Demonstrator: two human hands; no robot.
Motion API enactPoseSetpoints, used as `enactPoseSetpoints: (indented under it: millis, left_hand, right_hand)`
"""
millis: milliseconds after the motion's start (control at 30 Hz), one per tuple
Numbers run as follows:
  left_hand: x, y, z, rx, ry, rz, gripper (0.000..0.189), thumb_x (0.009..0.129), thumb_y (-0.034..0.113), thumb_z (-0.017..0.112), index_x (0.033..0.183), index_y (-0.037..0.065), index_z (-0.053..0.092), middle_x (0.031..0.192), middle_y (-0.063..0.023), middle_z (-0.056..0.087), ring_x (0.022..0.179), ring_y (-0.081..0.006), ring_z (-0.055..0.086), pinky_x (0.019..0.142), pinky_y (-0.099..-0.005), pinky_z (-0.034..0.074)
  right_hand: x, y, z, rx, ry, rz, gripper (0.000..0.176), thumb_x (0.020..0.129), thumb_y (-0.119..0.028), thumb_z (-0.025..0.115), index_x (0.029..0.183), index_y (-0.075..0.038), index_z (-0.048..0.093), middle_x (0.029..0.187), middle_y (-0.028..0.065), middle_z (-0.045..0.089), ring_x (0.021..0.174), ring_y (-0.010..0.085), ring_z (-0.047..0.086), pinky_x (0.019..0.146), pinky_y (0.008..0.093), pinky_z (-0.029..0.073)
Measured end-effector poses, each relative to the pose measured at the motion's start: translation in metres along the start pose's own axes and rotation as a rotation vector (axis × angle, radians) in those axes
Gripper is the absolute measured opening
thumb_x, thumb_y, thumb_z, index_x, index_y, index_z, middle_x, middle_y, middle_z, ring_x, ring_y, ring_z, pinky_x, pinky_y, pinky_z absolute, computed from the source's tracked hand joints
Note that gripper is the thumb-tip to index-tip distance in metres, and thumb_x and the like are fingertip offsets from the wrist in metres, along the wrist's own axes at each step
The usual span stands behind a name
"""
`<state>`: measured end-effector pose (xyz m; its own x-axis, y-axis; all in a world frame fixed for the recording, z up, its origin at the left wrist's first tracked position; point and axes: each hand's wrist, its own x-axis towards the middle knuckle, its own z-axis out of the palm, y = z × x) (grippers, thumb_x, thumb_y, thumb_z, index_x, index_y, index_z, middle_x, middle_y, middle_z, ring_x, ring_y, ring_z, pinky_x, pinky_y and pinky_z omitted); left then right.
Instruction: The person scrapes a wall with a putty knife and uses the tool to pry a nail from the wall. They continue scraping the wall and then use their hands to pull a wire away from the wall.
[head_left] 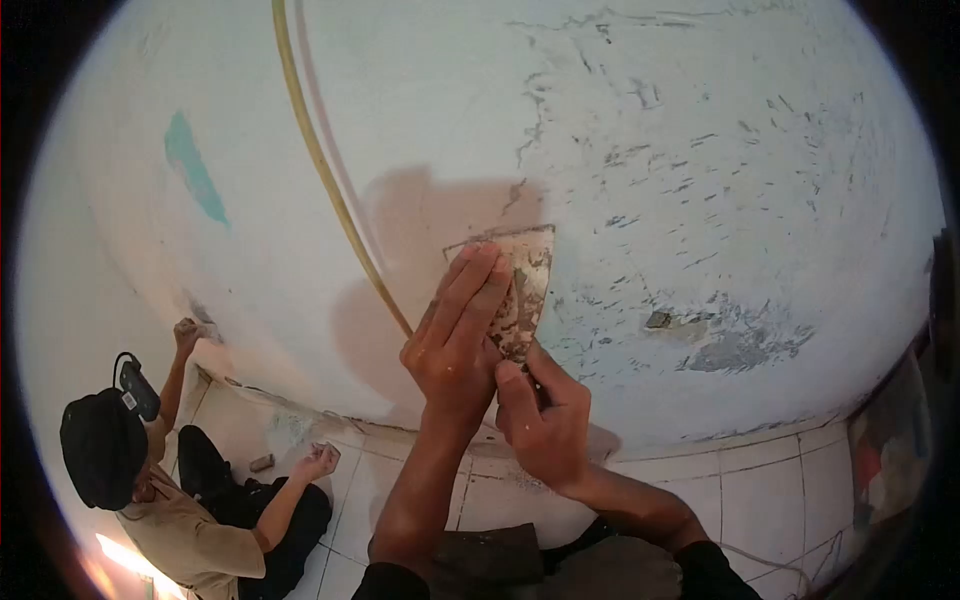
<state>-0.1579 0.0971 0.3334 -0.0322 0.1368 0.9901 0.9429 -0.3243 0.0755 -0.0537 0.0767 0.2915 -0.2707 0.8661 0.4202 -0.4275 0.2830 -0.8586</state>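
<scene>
A putty knife [530,272] with a wide, plaster-stained metal blade rests with its broad edge up against the white wall [440,90]. My right hand [545,420] is closed around its lower, narrow end, where the handle is hidden by the fingers. Fingers of my left hand [455,325] are stretched out and lie flat on the left part of the blade. Just above the blade edge runs a crack in the paint. To the right of it the wall is covered with scrape marks and a rough grey patch [735,350].
A yellow hose or cable [325,165] hangs down the wall at left of my hands. Lower left, a co-worker in a black cap [95,445] sits on the tiled floor [760,505], one hand at the wall. A small block [262,463] lies near them. Further right stands a bag-like object [890,440].
</scene>
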Motion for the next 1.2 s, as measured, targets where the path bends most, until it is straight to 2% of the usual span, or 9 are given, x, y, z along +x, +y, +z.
enactPoseSetpoints:
  millis: [67, 433, 500, 567, 833, 900, 1000, 1133, 1200]
  left_hand:
    - [-0.014, 0.005, -0.001, -0.016, -0.045, -0.011, 0.032, 0.071, -0.005, 0.063, 0.101, 0.007, 0.07, 0.108, -0.0058, 0.068, 0.106, -0.0237, 0.063, 0.083, -0.0335, 0.055]
    - [0.0, 0.007, -0.006, -0.095, -0.081, -0.03, 0.033, 0.069, -0.006, 0.064, 0.098, 0.008, 0.072, 0.105, -0.0054, 0.069, 0.105, -0.0254, 0.064, 0.084, -0.0337, 0.055]
    - [0.005, 0.005, -0.007, -0.101, -0.072, -0.021, 0.035, 0.068, -0.006, 0.064, 0.099, 0.008, 0.072, 0.105, -0.0065, 0.069, 0.105, -0.0255, 0.064, 0.084, -0.0333, 0.055]
    - [0.013, 0.004, -0.009, -0.153, -0.066, -0.083, 0.036, 0.068, -0.006, 0.065, 0.102, 0.005, 0.071, 0.108, -0.0114, 0.068, 0.108, -0.0279, 0.062, 0.093, -0.0373, 0.05]
    - [0.011, 0.005, -0.012, -0.117, -0.019, -0.087, 0.035, 0.068, -0.005, 0.064, 0.1, 0.008, 0.071, 0.107, -0.0072, 0.068, 0.103, -0.0256, 0.064, 0.087, -0.0336, 0.054]
    - [0.007, 0.005, -0.015, -0.111, -0.031, -0.095, 0.035, 0.068, -0.005, 0.063, 0.1, 0.008, 0.071, 0.107, -0.0071, 0.068, 0.104, -0.0254, 0.064, 0.087, -0.0337, 0.054]
    - [0.003, 0.005, -0.016, -0.134, 0.009, -0.062, 0.034, 0.069, -0.005, 0.063, 0.099, 0.007, 0.071, 0.107, -0.0067, 0.068, 0.105, -0.0243, 0.064, 0.086, -0.0333, 0.054]
    - [-0.002, 0.006, -0.017, -0.122, 0.023, -0.083, 0.033, 0.069, -0.005, 0.063, 0.098, 0.007, 0.071, 0.107, -0.0069, 0.068, 0.107, -0.0246, 0.063, 0.085, -0.0335, 0.054]
    - [-0.01, 0.008, -0.019, -0.112, 0.008, -0.068, 0.034, 0.07, -0.006, 0.061, 0.099, 0.008, 0.07, 0.109, -0.0072, 0.067, 0.108, -0.0246, 0.062, 0.084, -0.0335, 0.054]
  right_hand:
    - [-0.008, 0.017, -0.002, -0.121, 0.03, -0.12, 0.02, 0.095, -0.014, 0.051, 0.097, 0.004, 0.056, 0.059, -0.0027, 0.049, 0.049, 0.0035, 0.043, 0.042, 0.0215, 0.032]
    - [-0.012, 0.003, 0.012, -0.075, 0.113, -0.125, 0.02, 0.094, -0.014, 0.052, 0.098, 0.006, 0.057, 0.057, -0.0023, 0.049, 0.049, 0.002, 0.042, 0.043, 0.0207, 0.032]
    - [-0.008, 0.009, 0.01, -0.205, 0.088, -0.223, 0.02, 0.094, -0.012, 0.052, 0.098, 0.007, 0.056, 0.057, -0.0024, 0.049, 0.05, 0.0013, 0.042, 0.042, 0.0203, 0.031]
    - [-0.004, 0.002, 0.015, -0.205, 0.097, -0.224, 0.019, 0.094, -0.011, 0.052, 0.097, 0.007, 0.056, 0.057, -0.0025, 0.049, 0.05, 0.0013, 0.042, 0.042, 0.0201, 0.031]
    - [-0.005, -0.006, 0.016, -0.277, 0.043, -0.233, 0.022, 0.094, -0.012, 0.053, 0.103, 0.008, 0.058, 0.059, -0.0029, 0.049, 0.051, 0.0014, 0.043, 0.043, 0.02, 0.032]
    - [-0.014, -0.01, 0.018, -0.245, 0.146, -0.166, 0.021, 0.091, -0.012, 0.056, 0.098, 0.008, 0.059, 0.067, 0.0133, 0.056, 0.061, 0.0121, 0.05, 0.054, 0.0278, 0.042]
    - [-0.01, -0.015, 0.019, -0.282, 0.115, -0.119, 0.022, 0.091, -0.013, 0.056, 0.101, 0.007, 0.059, 0.068, 0.0132, 0.055, 0.063, 0.0118, 0.051, 0.055, 0.0274, 0.043]
    - [-0.014, -0.003, 0.017, -0.31, 0.114, -0.255, 0.023, 0.091, -0.012, 0.056, 0.104, 0.007, 0.058, 0.068, 0.0099, 0.055, 0.063, 0.0102, 0.05, 0.054, 0.0258, 0.042]
    - [-0.02, -0.003, 0.015, -0.226, 0.088, -0.174, 0.022, 0.092, -0.011, 0.055, 0.105, 0.007, 0.059, 0.069, 0.005, 0.055, 0.061, 0.0068, 0.047, 0.052, 0.0236, 0.039]
